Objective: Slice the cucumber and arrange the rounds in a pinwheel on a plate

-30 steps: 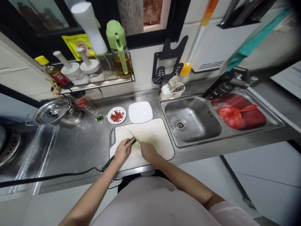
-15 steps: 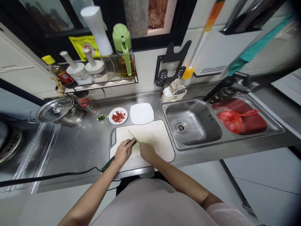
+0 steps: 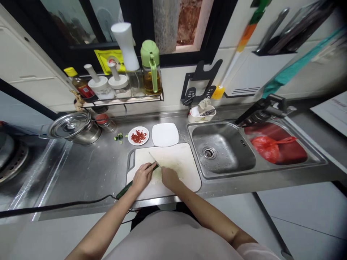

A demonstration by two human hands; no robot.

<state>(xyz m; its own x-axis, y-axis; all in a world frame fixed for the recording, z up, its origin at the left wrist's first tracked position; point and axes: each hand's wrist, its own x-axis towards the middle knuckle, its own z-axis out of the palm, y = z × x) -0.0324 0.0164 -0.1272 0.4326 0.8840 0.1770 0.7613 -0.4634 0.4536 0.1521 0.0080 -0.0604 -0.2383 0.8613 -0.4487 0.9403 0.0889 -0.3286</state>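
Observation:
My left hand [image 3: 142, 177] is closed over a dark green cucumber [image 3: 124, 190], whose rear end sticks out past my wrist at the cutting board's lower left. My right hand [image 3: 169, 179] grips a knife [image 3: 153, 157], its handle hidden in my fist. The blade points up and left, just beyond my left fingertips, at the cucumber's front end. Both hands are over the white cutting board [image 3: 187, 159], which has pale green wet marks near its middle. Behind it are a small plate [image 3: 148, 139] of chopped red pieces and a square white plate [image 3: 166, 135].
Several green cucumber bits [image 3: 118, 137] lie left of the plates. A lidded steel pot [image 3: 88, 133] stands farther left. To the right is a sink [image 3: 225, 148], with a red bag [image 3: 267, 148] in the second basin. A black cable [image 3: 62, 205] crosses the counter's front left.
The camera view has shifted, so the shelf and counter appear slightly lower. Both hands stay in nearly the same place on the board, still holding the cucumber and the knife.

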